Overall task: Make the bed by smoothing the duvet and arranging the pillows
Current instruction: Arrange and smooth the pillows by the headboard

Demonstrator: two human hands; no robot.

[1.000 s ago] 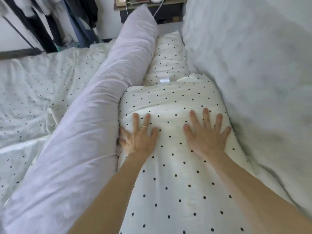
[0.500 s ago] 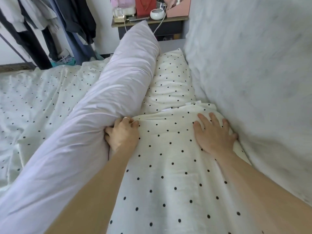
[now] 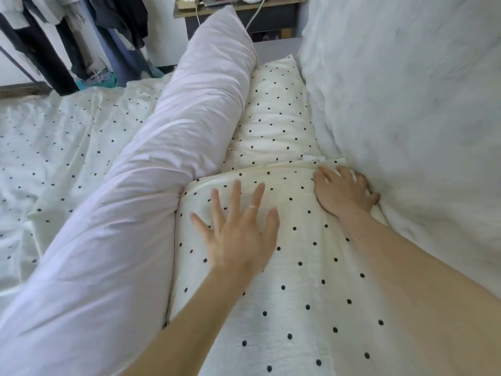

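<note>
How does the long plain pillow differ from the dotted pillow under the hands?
The long plain pillow is pale lilac, unpatterned; the dotted pillow is cream with black dots. The long plain pillow is creased, the dotted pillow smoother. The left hand and right hand rest on the dotted pillow, not the long plain pillow. Both lie side by side, touching.

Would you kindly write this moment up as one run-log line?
step: arranging pillows | left hand: flat on near dotted pillow | right hand: on its far corner by wall | long lilac pillow: alongside, left
</note>
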